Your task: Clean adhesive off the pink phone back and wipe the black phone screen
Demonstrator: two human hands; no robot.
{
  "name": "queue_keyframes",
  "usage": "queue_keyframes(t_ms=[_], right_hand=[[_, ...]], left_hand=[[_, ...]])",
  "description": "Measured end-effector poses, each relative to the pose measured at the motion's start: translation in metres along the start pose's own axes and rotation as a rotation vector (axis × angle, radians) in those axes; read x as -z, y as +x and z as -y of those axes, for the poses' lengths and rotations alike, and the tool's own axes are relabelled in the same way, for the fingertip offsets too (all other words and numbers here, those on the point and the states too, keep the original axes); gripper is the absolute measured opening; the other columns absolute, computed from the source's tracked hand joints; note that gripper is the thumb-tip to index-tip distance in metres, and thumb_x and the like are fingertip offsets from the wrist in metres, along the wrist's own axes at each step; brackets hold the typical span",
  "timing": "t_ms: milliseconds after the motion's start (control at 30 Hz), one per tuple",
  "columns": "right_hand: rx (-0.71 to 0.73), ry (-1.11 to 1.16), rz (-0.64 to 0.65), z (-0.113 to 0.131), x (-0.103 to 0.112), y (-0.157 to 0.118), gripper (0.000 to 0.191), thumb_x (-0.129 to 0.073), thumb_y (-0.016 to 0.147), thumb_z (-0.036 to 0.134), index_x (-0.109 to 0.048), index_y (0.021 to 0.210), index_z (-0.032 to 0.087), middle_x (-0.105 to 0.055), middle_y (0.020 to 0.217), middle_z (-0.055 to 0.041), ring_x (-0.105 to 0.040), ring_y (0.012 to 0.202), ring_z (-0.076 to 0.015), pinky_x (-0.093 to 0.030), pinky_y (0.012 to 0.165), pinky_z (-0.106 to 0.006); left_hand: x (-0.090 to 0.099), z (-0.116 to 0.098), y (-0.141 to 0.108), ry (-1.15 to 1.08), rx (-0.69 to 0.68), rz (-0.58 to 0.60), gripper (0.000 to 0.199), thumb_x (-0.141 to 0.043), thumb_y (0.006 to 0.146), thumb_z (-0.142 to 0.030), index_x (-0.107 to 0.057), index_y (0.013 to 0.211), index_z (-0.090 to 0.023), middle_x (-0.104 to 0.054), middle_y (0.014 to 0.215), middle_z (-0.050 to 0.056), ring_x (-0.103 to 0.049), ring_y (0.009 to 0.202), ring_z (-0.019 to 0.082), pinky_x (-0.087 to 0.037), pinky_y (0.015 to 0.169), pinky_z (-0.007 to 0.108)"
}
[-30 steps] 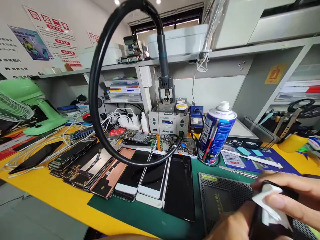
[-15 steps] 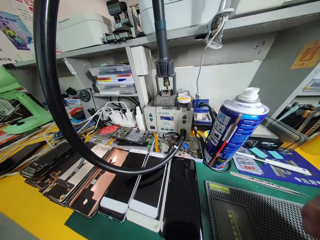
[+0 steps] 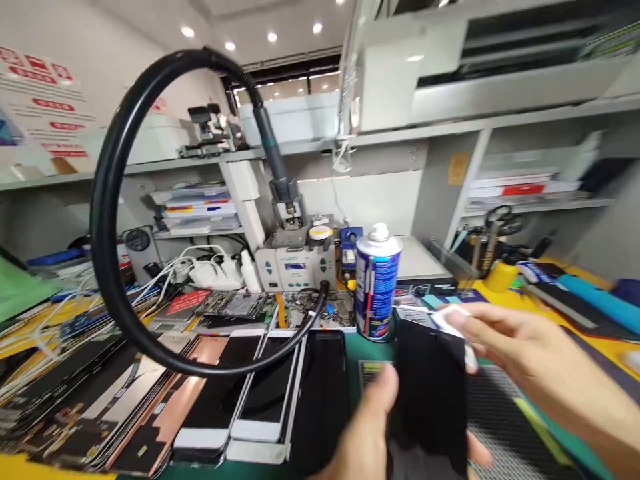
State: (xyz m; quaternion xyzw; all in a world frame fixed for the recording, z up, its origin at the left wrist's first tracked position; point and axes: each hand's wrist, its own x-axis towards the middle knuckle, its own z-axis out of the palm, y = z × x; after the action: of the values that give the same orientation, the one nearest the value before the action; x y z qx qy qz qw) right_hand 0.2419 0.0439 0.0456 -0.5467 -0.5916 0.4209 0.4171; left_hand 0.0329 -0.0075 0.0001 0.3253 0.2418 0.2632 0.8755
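Observation:
A black phone-sized panel [image 3: 431,400] stands tilted up at the lower centre right, gripped along its sides by my left hand [image 3: 367,427], thumb on its left edge and fingertips showing at its right. Near the panel's top right corner, my right hand [image 3: 520,347] pinches a white piece [image 3: 450,320], perhaps a cloth or wipe; blur hides its exact form. Below both hands lies a grey perforated mat [image 3: 505,420], partly covered. A blue and white spray can [image 3: 378,283] stands upright just behind the panel.
Several phones and screens [image 3: 257,407] lie in a row at the left. Behind them are a hot-air station [image 3: 295,267] and a tray of circuit boards [image 3: 340,310]. A thick black hose [image 3: 105,220] loops over the left side. Scissors [image 3: 495,230] stand in a yellow holder [image 3: 501,277].
The view has swung up and right. Both hands have come into view, with the black panel in the left and the white piece in the right; earlier only a blurred hand edge showed at right.

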Motion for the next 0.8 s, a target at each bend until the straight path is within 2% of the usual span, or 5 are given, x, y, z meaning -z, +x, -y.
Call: queue_keyframes(t_ms=[67, 200, 400, 667, 800], right_hand=[[0.03, 0.191, 0.08, 0.01, -0.005, -0.001, 0.041, -0.068, 0.085, 0.053, -0.066, 0.065, 0.017, -0.061, 0.062, -0.0015, -0.052, 0.059, -0.0159, -0.042, 0.058, -0.027], [0.072, 0.367, 0.031, 0.011, 0.002, 0.0, 0.044, -0.061, 0.089, 0.054, -0.068, 0.069, 0.016, -0.059, 0.063, -0.0017, -0.05, 0.058, -0.0148, -0.044, 0.058, -0.028], [0.112, 0.398, -0.09, 0.007, 0.018, 0.0, 0.033, -0.078, 0.077, 0.043, -0.075, 0.095, 0.016, -0.067, 0.079, -0.0022, -0.053, 0.062, -0.0136, -0.046, 0.058, -0.027], [0.148, 0.361, 0.003, 0.003, 0.006, -0.003, 0.027, -0.081, 0.075, 0.038, -0.069, 0.085, 0.016, -0.063, 0.065, 0.0012, -0.056, 0.057, -0.0139, -0.049, 0.055, -0.027], [0.142, 0.36, 0.026, -0.002, 0.001, -0.002, 0.039, -0.079, 0.076, 0.044, -0.065, 0.103, 0.019, -0.059, 0.064, 0.004, -0.056, 0.054, -0.0137, -0.048, 0.049, -0.025]], left_hand=[[-0.007, -0.016, 0.002, -0.071, -0.006, -0.005, 0.105, 0.001, 0.084, -0.078, -0.072, 0.092, -0.003, -0.067, 0.07, 0.013, -0.065, 0.064, 0.02, -0.048, 0.068, 0.03], [-0.012, -0.03, 0.008, -0.094, 0.046, -0.073, 0.098, -0.011, 0.085, -0.078, -0.07, 0.097, -0.001, -0.069, 0.072, 0.015, -0.071, 0.063, 0.024, -0.049, 0.064, 0.032], [-0.016, -0.033, 0.025, -0.033, 0.015, -0.127, 0.089, -0.023, 0.087, -0.075, -0.07, 0.1, -0.001, -0.072, 0.075, 0.015, -0.072, 0.065, 0.025, -0.048, 0.06, 0.029], [-0.008, -0.024, 0.029, -0.069, 0.021, -0.058, 0.099, -0.005, 0.09, -0.072, -0.072, 0.093, 0.001, -0.072, 0.073, 0.018, -0.071, 0.063, 0.022, -0.049, 0.065, 0.03], [-0.006, -0.021, 0.027, -0.064, 0.017, -0.074, 0.103, -0.003, 0.089, -0.073, -0.073, 0.09, 0.002, -0.072, 0.07, 0.019, -0.07, 0.06, 0.021, -0.048, 0.064, 0.029]])
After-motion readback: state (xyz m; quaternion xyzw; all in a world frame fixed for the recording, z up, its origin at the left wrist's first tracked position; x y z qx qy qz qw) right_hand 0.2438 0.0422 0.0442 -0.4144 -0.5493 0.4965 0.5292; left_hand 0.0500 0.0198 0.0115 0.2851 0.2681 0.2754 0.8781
